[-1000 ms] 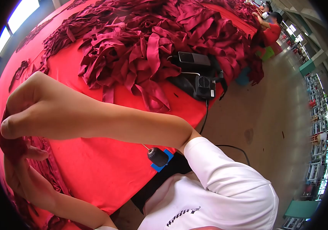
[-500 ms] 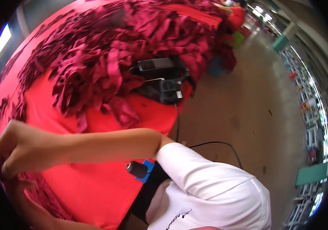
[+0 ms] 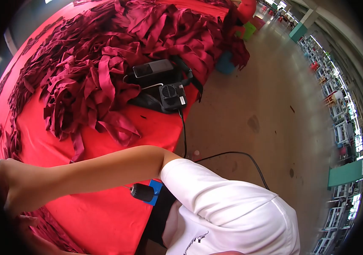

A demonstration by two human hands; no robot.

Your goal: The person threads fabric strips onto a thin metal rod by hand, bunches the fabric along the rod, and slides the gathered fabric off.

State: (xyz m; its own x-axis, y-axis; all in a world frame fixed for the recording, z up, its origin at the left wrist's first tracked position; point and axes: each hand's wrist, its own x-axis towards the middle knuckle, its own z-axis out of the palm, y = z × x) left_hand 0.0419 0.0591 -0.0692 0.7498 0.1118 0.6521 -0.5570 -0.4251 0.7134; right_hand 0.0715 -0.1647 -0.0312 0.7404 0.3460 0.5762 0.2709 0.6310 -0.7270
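1. at the near-left edge of the bright red cloth-covered table (image 3: 118,212), the right hand (image 3: 9,187) is curled shut over dark maroon fabric strips (image 3: 41,227) lying there.
2. just below it, the left hand (image 3: 28,221) shows only a thumb; whether it grips anything i cannot tell.
3. farther up the table, a big heap of tangled maroon fabric strips (image 3: 105,63) looks untouched, so most of the work seems left.
4. a black phone on a small black fan (image 3: 164,83) sits at the table's right edge beside that heap.
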